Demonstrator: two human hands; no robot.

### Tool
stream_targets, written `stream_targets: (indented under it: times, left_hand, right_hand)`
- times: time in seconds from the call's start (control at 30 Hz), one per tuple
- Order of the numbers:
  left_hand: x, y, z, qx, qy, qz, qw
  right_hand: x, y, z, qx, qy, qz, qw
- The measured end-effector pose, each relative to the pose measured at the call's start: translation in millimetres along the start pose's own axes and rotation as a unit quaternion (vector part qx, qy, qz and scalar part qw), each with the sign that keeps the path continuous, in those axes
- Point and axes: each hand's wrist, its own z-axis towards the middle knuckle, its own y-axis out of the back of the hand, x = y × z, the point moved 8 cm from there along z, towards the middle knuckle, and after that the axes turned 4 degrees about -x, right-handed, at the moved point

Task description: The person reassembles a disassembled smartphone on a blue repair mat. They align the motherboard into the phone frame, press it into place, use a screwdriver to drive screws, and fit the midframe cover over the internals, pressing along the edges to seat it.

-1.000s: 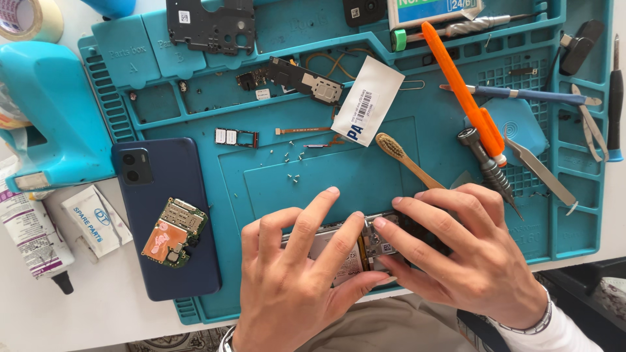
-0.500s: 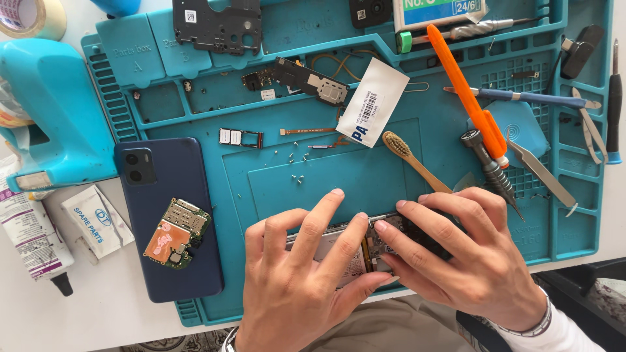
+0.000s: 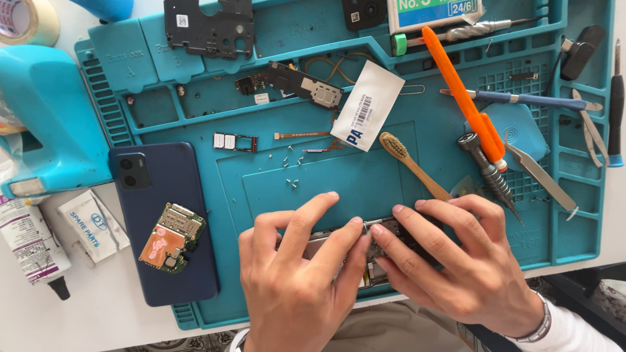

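Observation:
Both my hands press on an opened phone body (image 3: 372, 257) lying at the near edge of a teal repair mat (image 3: 365, 176). My left hand (image 3: 297, 280) covers its left part with fingers spread on it. My right hand (image 3: 456, 264) grips its right part, fingertips meeting the left hand's at the middle. Most of the phone is hidden under the hands. A dark blue phone back cover (image 3: 163, 218) lies to the left, with a green circuit board (image 3: 173, 238) resting on it.
On the mat lie a bamboo toothbrush (image 3: 411, 163), an orange pry tool (image 3: 463, 101), a screwdriver (image 3: 489, 173), tweezers (image 3: 590, 127), small screws (image 3: 290, 166), a white label (image 3: 368, 107) and black phone parts (image 3: 208, 26). A teal device (image 3: 45, 117), glue tube (image 3: 32, 248) and sachet (image 3: 94, 225) sit left.
The hands have barely shifted on the phone body; fingertips stay together at its middle. The view moved slightly.

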Motion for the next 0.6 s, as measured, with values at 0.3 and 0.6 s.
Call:
stream_targets:
  times: [0.3,0.6]
  left_hand:
    - [2.1,-5.8,-1.7,-0.008,0.02,0.006,1.0]
    - [3.2,-8.1,-3.3,-0.016,0.021,0.012,1.0]
  right_hand:
    - [-1.9,1.9,-2.3,-0.001,0.026,0.002,1.0]
    - [-3.1,0.4,-5.5,0.003,0.03,0.0,1.0]
